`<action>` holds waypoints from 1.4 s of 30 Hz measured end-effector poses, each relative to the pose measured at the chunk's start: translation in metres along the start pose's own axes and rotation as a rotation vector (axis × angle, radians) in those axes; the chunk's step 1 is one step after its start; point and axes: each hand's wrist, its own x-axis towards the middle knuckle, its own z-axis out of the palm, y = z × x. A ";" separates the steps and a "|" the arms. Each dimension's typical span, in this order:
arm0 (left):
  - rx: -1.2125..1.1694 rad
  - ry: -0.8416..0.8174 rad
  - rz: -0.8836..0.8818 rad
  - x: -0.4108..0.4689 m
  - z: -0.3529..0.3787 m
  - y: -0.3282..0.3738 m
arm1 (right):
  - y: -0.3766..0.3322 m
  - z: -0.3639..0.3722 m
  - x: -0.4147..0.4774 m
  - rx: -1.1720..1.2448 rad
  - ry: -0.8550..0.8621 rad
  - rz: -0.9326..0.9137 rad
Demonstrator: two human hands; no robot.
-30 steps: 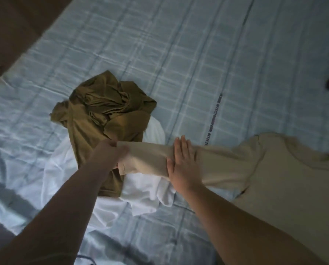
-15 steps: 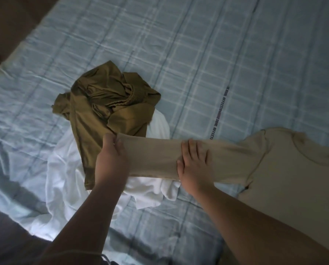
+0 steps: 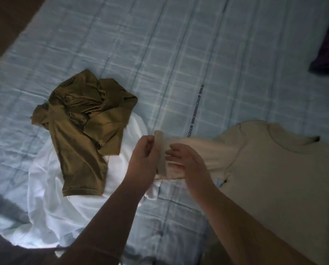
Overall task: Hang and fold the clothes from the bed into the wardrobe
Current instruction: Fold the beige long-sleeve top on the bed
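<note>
Beige sleeve (image 3: 209, 150) grasped in left hand (image 3: 143, 159) and right hand (image 3: 190, 166) grips; shirt (image 3: 284, 178) cropped.

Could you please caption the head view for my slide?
Left hand and right hand hold the sleeve cuff of a beige shirt beside a crumpled olive garment.

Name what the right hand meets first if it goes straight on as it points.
Probably the raised cuff of the beige sleeve, which the left hand pinches just beyond; the right hand points left at it. Depth is unclear.
</note>
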 end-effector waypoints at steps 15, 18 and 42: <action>0.899 -0.175 0.648 -0.053 0.191 -0.063 | -0.028 -0.224 -0.017 -0.191 0.402 0.051; 1.154 -0.352 0.669 -0.060 0.230 -0.080 | -0.036 -0.271 -0.022 -0.209 0.471 0.051; 1.438 -0.573 0.860 -0.081 0.404 -0.131 | 0.016 -0.490 -0.074 -0.496 0.813 0.108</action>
